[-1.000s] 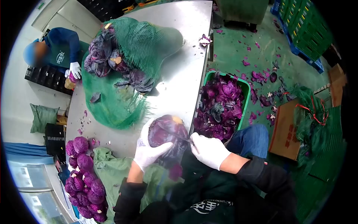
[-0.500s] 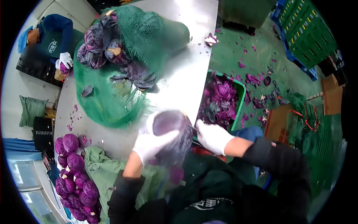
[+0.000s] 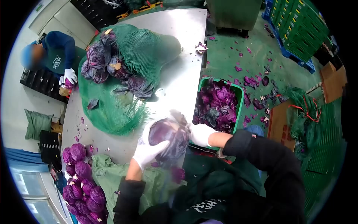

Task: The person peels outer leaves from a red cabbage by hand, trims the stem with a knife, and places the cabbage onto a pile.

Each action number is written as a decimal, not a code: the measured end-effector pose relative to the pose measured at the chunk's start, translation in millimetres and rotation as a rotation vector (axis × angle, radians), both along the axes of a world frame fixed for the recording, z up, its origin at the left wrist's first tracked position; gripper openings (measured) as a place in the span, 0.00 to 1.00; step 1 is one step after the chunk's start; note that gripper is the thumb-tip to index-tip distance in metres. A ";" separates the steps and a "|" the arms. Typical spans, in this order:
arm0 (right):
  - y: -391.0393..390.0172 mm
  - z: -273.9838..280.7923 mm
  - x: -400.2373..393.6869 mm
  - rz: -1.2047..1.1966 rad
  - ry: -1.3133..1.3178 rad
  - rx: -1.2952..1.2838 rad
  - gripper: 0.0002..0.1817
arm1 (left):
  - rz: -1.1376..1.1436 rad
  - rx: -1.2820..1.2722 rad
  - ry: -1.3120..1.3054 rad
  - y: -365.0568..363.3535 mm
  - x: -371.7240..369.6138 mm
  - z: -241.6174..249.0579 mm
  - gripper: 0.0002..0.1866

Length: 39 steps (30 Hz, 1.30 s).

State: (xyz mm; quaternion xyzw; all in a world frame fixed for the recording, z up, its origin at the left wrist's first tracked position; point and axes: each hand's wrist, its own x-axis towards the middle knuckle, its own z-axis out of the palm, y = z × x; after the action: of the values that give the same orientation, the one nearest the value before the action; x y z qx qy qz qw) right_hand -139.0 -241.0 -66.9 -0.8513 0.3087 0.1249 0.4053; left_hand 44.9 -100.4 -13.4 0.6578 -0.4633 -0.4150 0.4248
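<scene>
A purple cabbage [image 3: 169,137] with dull outer leaves is held over the near edge of the metal table [image 3: 182,80]. My left hand [image 3: 150,147], in a white glove, wraps round its left side. At the cabbage's upper right is my gloved right hand [image 3: 201,134], its fingers closed; what they hold, if anything, is too small and blurred to name. Right of the cabbage stands a green-rimmed crate [image 3: 239,108] full of torn purple leaves. Beyond my hands, a green mesh bag [image 3: 140,48] lies with unpeeled cabbages [image 3: 97,56] spilling from its mouth.
Several peeled cabbages [image 3: 82,170] are piled at the near left beside a pale green sack [image 3: 128,183]. A co-worker [image 3: 61,54] in white gloves handles a cabbage at the far left. Leaves litter the green floor; stacked green crates [image 3: 300,30] stand at the back right.
My right hand has moved up and left against the cabbage's upper side. The cabbage sits turned in my left hand. The whole view has shifted slightly.
</scene>
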 end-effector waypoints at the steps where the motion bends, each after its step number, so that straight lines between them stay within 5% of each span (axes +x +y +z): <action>1: 4.8 -5.1 -2.1 0.042 -0.047 -0.032 0.26 | -0.015 0.016 0.042 7.2 4.5 -2.2 0.44; 3: 15.2 10.0 -7.4 -0.124 -0.112 0.297 0.27 | -0.034 0.057 0.120 25.7 8.9 1.8 0.48; 6: 27.1 -2.0 -7.4 -0.253 -0.291 0.449 0.30 | -0.001 0.073 0.191 40.5 3.4 4.4 0.48; 11: 4.0 4.9 -3.3 -0.094 -0.473 -0.135 0.23 | 0.307 -0.119 0.324 20.2 -10.3 -1.2 0.21; 12: 0.3 15.0 -5.2 -0.065 -0.486 -0.183 0.24 | 0.314 -0.083 0.228 13.1 -12.4 -2.5 0.14; 15: -7.7 14.4 -6.2 -0.066 -0.504 -0.259 0.30 | 0.425 -0.118 -0.475 -12.7 -15.3 -27.6 0.29; 16: -12.4 9.8 -7.0 -0.080 -0.506 -0.274 0.32 | 0.367 -0.053 -0.401 -17.9 -18.0 -11.0 0.31; 19: -47.6 -5.3 -20.6 -0.879 -0.727 0.494 0.22 | 0.284 -0.022 -0.547 -8.9 -21.3 -5.3 0.21; 21: -45.9 8.7 -29.3 -0.837 -0.459 0.496 0.20 | 0.294 -0.157 -0.630 -3.7 -16.2 -21.9 0.24; 25: 24.0 -7.9 -30.1 -0.361 -0.767 -0.101 0.19 | 0.387 -0.096 -0.176 -9.0 -31.1 -7.8 0.21; 32: 87.1 16.6 -27.1 -0.389 -0.524 -0.020 0.36 | 0.559 -0.134 -0.115 -1.5 -47.0 -13.1 0.21; 39: 77.9 4.6 -12.5 -0.460 -0.652 -0.081 0.28 | 0.632 -0.151 -0.081 1.2 -52.1 -10.1 0.21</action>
State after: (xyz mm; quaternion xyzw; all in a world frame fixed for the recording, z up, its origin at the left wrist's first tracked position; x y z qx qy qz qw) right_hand -151.5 -163.2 -62.4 -0.7702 0.3512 -0.2582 0.4656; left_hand -7.1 -99.1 -23.5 0.7516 -0.2821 -0.2009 0.5614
